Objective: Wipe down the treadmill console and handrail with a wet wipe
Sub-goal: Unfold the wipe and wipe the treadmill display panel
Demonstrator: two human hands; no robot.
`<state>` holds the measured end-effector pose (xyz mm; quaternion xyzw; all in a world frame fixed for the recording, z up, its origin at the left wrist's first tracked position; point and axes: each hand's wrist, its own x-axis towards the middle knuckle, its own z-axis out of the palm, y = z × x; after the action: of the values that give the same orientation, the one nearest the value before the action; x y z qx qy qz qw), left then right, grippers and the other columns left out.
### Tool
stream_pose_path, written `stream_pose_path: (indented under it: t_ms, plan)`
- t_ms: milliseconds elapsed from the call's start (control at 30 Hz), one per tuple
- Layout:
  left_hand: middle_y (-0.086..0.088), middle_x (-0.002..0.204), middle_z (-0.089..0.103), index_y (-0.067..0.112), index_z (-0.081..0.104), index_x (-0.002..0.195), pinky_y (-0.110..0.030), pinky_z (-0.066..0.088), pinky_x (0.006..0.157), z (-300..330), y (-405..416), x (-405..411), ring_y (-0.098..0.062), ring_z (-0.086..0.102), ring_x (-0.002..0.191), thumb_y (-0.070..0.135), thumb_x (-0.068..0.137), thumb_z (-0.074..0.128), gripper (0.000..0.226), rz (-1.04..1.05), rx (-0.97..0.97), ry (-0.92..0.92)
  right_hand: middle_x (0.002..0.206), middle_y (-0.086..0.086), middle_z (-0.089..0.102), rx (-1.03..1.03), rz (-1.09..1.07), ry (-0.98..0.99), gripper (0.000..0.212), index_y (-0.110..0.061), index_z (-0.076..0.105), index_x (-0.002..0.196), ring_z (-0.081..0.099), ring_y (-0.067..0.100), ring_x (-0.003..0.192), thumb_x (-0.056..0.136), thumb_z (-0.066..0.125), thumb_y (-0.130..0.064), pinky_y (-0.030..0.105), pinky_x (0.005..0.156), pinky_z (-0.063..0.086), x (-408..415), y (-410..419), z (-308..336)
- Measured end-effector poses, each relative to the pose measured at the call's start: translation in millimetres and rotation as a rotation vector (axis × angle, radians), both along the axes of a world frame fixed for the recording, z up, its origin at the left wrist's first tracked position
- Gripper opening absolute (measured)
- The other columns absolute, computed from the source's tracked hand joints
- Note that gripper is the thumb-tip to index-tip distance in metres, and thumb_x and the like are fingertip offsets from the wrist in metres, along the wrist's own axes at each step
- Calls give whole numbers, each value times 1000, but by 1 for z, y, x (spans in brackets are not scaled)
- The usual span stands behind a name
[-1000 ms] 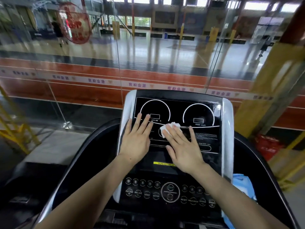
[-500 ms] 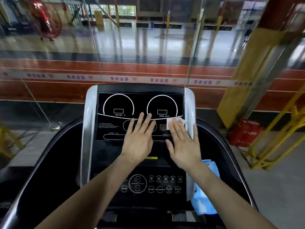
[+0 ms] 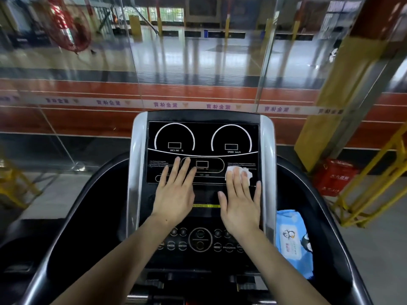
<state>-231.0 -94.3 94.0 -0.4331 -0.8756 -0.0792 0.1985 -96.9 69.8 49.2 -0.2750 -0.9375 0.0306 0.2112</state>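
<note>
The black treadmill console [image 3: 202, 137] with silver side trims fills the centre, with two dial outlines above and round buttons below. My right hand [image 3: 241, 203] lies flat with straight fingers pressing a crumpled white wet wipe [image 3: 239, 173] onto the right part of the display panel. My left hand [image 3: 176, 190] rests flat and spread on the panel's left-middle, holding nothing. Dark curved handrails run down the left [image 3: 72, 216] and right [image 3: 326, 219] sides.
A blue pack of wet wipes [image 3: 294, 238] lies in the right side tray beside the console. Behind the console stands a glass wall. A red crate [image 3: 334, 177] and yellow metal frames [image 3: 372, 183] stand on the floor at right.
My right hand slid the wipe rightward across the panel from its centre to its right part. My left hand moved along the panel as well. The camera view shifted sideways.
</note>
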Motion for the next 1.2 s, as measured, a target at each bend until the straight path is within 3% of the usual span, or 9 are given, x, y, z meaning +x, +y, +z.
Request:
stream_pose_path:
  t_ms: [133,333,533,733,867,967,1200]
  plan:
    - [-8,173,19,17,36,159,-55,15,130,-1,-38,-25,-30,7,162,27,101,48,60,35,25,-3,177,-3,-2,27,76,-13,65,-24,-4,168,-9,18,163,111,14,-51,56,129,-12,-29,-34,4]
    - [-10,172,23,12,39,158,-54,17,129,-7,-97,-63,-27,9,162,28,102,41,58,73,53,-4,177,-4,-3,66,144,-4,64,-24,1,168,-6,17,163,111,20,-47,57,129,-10,-81,-82,16]
    - [1,175,8,15,19,166,-55,16,129,-11,-137,-90,-28,7,162,31,99,27,69,32,11,30,177,-3,2,153,268,-70,63,-23,8,168,-1,17,163,111,20,-46,60,129,-5,-126,-117,26]
    - [-1,175,7,14,18,165,-54,16,129,-15,-137,-95,-26,5,162,31,104,41,68,-6,-1,28,177,-3,9,220,353,-120,63,-23,11,168,2,18,163,110,18,-45,60,129,-2,-133,-127,28]
    - [-4,175,6,11,21,165,-54,12,130,-18,-132,-91,-27,2,162,29,104,42,67,10,13,19,176,-4,13,284,427,-146,62,-24,16,168,3,17,163,110,27,-41,60,129,-1,-124,-117,33]
    - [-9,175,9,9,31,161,-55,14,130,-19,-125,-83,-28,5,162,28,103,40,62,20,56,8,177,-2,10,362,488,-197,62,-24,14,168,3,18,163,110,27,-42,60,129,-2,-113,-107,32]
    - [-16,175,4,9,34,159,-55,12,130,-23,-111,-63,-30,-2,162,26,101,47,62,87,67,-56,175,-1,17,420,538,-218,60,-25,21,167,10,18,163,110,28,-42,60,129,-4,-93,-84,33]
